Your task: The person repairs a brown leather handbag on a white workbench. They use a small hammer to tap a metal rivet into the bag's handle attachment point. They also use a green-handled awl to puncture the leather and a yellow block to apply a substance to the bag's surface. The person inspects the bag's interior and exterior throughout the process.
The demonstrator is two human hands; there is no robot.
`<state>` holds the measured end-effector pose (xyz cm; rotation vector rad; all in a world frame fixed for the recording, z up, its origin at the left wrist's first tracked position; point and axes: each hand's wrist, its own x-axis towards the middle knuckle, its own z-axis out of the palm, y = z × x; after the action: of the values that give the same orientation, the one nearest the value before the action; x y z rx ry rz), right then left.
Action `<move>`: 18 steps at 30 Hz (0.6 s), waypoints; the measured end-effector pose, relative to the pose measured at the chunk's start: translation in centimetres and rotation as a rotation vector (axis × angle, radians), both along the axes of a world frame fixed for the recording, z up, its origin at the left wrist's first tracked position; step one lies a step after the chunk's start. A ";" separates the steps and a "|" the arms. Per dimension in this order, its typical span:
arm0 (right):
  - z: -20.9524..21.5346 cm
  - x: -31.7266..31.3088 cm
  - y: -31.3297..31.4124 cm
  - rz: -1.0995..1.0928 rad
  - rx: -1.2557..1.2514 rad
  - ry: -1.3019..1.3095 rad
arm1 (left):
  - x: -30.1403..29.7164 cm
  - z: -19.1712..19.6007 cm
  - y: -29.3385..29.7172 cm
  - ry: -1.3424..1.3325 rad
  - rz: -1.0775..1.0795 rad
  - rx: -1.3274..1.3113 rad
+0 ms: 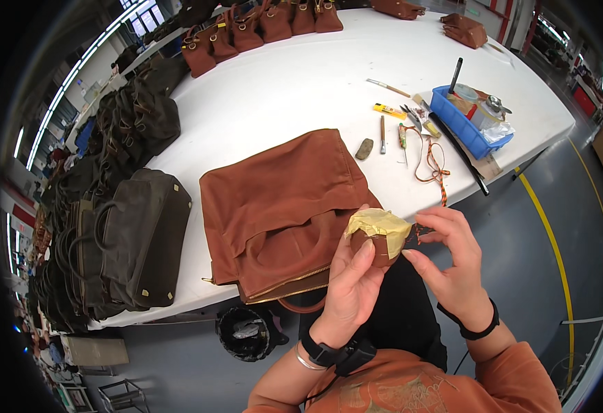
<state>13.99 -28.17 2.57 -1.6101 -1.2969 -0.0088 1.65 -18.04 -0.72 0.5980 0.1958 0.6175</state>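
Observation:
My left hand (351, 289) is wrapped around a small rounded brown piece (382, 249) with pale yellow tape (378, 221) over its top and side. Close to that piece's right side is my right hand (453, 258), its thumb and fingers apart, with a gap between them. An orange-and-dark bit of cord shows by its fingertips; whether they touch it I cannot tell. Under and beyond my left hand, a large brown bag (284, 186) lies flat on the white table (274, 89), its handle looped on top and its gold zip along the near edge.
Dark bags (153, 241) crowd the table's left side; brown bags (243, 31) line the far edge. A blue bin (466, 124) of supplies stands right, near a yellow cutter (389, 111), brushes, an awl (402, 138) and orange cord (429, 165). A black waste bin (244, 334) sits below.

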 end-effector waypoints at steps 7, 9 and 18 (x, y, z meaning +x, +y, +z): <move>-0.7 -2.0 0.0 -0.084 0.031 0.080 | 0.3 -0.5 -0.1 -0.062 0.087 0.100; -1.0 -2.4 0.2 -0.092 0.031 0.143 | 0.5 -0.6 -0.2 -0.071 0.123 0.152; -1.8 -3.0 0.3 -0.164 0.041 0.089 | 0.6 -1.2 -0.3 -0.036 0.163 0.355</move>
<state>10.96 -27.84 0.79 -1.6594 -1.0875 -0.0635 2.26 -18.36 -1.88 0.9181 0.1011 0.8292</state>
